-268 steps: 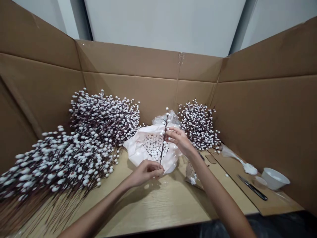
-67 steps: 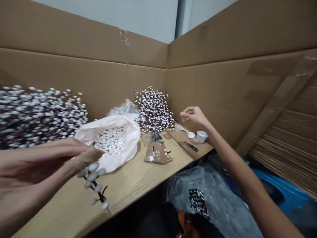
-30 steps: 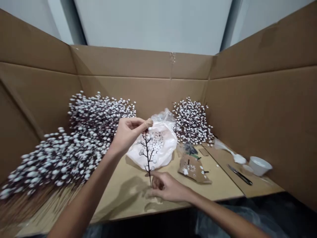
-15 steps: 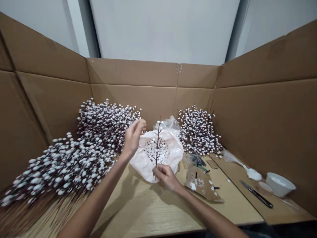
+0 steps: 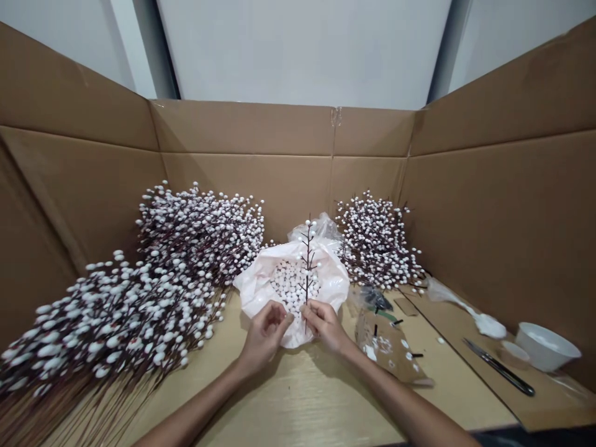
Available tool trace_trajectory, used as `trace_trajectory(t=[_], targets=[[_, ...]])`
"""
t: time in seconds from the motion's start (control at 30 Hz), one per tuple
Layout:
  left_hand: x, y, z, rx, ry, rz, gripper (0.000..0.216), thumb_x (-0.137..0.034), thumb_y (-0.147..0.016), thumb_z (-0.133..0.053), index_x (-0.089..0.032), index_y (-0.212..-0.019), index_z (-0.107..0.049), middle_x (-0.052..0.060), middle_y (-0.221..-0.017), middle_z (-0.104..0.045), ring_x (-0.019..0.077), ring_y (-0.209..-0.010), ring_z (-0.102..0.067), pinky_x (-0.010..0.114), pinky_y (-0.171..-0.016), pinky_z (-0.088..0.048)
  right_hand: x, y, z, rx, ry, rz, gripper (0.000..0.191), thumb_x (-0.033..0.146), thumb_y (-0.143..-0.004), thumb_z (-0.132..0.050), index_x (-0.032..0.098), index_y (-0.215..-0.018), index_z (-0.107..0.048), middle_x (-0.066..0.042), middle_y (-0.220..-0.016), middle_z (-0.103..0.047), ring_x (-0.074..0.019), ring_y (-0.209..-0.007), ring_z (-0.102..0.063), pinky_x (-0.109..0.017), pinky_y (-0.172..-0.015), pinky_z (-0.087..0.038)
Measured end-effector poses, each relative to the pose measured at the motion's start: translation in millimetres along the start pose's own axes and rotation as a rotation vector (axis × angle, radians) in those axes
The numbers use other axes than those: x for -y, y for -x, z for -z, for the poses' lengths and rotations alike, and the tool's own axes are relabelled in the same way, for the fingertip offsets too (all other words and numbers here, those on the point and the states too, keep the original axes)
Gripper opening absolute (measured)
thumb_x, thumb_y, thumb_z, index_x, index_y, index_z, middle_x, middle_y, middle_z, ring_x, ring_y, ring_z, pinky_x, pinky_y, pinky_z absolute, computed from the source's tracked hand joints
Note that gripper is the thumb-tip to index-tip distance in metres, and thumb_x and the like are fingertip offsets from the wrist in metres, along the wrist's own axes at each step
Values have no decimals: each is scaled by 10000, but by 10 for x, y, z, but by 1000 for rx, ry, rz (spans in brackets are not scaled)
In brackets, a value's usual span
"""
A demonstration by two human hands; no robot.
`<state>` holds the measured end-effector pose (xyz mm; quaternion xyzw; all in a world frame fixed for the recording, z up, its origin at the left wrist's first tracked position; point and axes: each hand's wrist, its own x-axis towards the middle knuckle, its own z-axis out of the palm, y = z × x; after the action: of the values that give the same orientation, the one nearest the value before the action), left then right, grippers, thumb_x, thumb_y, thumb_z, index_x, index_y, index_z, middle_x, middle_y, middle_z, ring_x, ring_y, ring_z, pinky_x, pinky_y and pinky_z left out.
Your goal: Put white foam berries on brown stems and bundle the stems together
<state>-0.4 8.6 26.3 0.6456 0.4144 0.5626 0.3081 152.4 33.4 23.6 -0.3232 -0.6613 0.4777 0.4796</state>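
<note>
My right hand [image 5: 327,326] pinches a dark artificial berry stem [image 5: 307,273] near its lower end. The stem stands upright, with a few white berries on its twigs and other twigs bare. Just left of it, my left hand [image 5: 266,332] is closed, thumb and fingertips together; whatever they hold is too small to make out. Behind both hands lies an opened white plastic bag [image 5: 251,279] with many loose white berries [image 5: 291,285] in it.
Finished berry stems [image 5: 139,304] are heaped at left, another bunch [image 5: 377,242] at back right. A brown packet [image 5: 391,354] with black sticks lies right of my hands. Farther right are a utility knife [image 5: 498,366], a white bowl [image 5: 547,347] and a white-tipped spoon [image 5: 487,324]. Cardboard walls [image 5: 246,127] surround the table.
My left hand has come down from above the bag's left side to beside the stem's lower end. The stem, still in my right hand, appears slightly farther right as the view shifts.
</note>
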Motion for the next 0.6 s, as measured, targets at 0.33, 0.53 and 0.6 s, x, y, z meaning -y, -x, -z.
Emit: trace_trajectory(t=[0.33, 0.53, 0.6], targets=[[143, 117, -25, 158, -38, 29, 190, -363, -825, -523, -193, -828, -440, -57, -595, -408, 105, -529, -412, 216, -504, -341, -21, 38, -42, -14, 15, -39, 462, 605, -754, -522, 194, -574, -415, 71, -451, -337, -81, -420, -310, -227, -415, -224], [77, 123, -29, 247, -76, 44, 184, -352, -852, -474, -194, -934, -424, -55, -622, -430, 113, -553, -441, 227, -521, -360, -19, 49, -36, -19, 7, -47, 441, 570, -780, -510, 198, -569, -403, 72, -453, -329, -78, -409, -295, -229, -412, -213], [75, 123, -24, 277, -121, 28, 186, -340, -860, -464, -193, -964, -419, -47, -635, -454, 118, -562, -455, 237, -533, -372, -19, 56, -33, -17, 7, -35, 433, 546, -790, -513, 195, -564, -397, 68, -472, -331, -77, -426, -300, -228, -425, -223]])
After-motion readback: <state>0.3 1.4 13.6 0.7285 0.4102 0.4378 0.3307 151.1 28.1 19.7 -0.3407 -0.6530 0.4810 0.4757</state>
